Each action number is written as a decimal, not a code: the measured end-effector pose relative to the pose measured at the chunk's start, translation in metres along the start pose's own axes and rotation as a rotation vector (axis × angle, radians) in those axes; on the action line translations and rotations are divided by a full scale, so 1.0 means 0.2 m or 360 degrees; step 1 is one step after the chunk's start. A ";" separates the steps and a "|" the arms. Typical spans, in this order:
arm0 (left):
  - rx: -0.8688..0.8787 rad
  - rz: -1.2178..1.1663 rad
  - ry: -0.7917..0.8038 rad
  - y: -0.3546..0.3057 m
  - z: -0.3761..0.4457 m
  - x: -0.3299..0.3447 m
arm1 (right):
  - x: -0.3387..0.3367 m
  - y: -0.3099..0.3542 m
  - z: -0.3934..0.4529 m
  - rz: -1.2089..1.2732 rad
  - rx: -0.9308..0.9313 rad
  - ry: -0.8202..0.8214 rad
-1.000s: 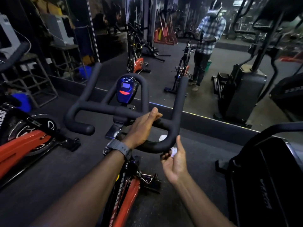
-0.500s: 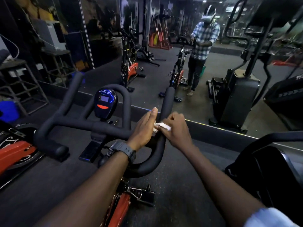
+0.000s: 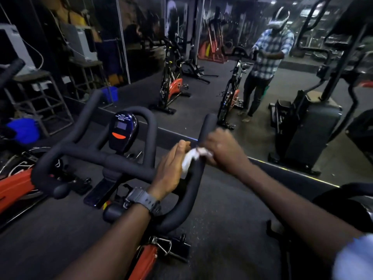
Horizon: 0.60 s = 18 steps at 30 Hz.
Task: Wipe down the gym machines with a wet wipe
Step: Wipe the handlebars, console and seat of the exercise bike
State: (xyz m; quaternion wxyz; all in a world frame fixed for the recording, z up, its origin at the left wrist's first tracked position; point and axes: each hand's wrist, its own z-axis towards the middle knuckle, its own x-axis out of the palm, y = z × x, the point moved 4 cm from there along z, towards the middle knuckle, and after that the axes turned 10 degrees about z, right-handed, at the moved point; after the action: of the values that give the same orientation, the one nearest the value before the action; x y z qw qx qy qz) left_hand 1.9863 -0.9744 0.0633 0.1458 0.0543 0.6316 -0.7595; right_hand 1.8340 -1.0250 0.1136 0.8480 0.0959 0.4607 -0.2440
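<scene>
Landmark: the black foam handlebar (image 3: 129,168) of an orange-framed spin bike (image 3: 145,257); every place below is given relative to it.
Left hand (image 3: 171,170): rests on the handlebar where the crossbar meets the right-side horn, fingers wrapped over the foam and grasping it; a dark wristwatch (image 3: 144,200) sits on the wrist just behind.
Right hand (image 3: 222,150): blurred, closed around the right-side horn of the handlebar just below its upper tip, fingers curled over the wet wipe and pressing it to the foam.
Wet wipe (image 3: 191,157): white and crumpled, lying on the handlebar's right-side horn between the two hands, one end under the right hand's fingers, the loose end touching the left hand's fingertips.
Console (image 3: 122,131): glossy dark blue pod with a small screen and an orange button, standing inside the handlebar's centre loop, above the crossbar.
Mirror (image 3: 252,81): wall-wide, beyond the handlebar; it shows the person in a checked shirt at the reflected bike, both hands at its bars.
Second spin bike (image 3: 12,184): orange, partly seen to the left of the handlebar.
Stepper machine (image 3: 308,126): dark, reflected in the mirror, beyond and right of the handlebar.
Floor (image 3: 232,229): dark rubber matting beneath the handlebar.
</scene>
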 end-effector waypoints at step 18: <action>-0.0265 -0.0298 -0.0117 -0.03 0.01 -0.19 | 0.18 0.50 -0.13 0.0832 0.0522 0.0183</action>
State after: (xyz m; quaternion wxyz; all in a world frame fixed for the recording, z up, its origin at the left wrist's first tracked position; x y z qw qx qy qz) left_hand 2.0203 -0.9705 0.0788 0.1013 -0.0450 0.6890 -0.7162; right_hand 1.8825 -0.9403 0.0635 0.8277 0.3604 0.4221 -0.0829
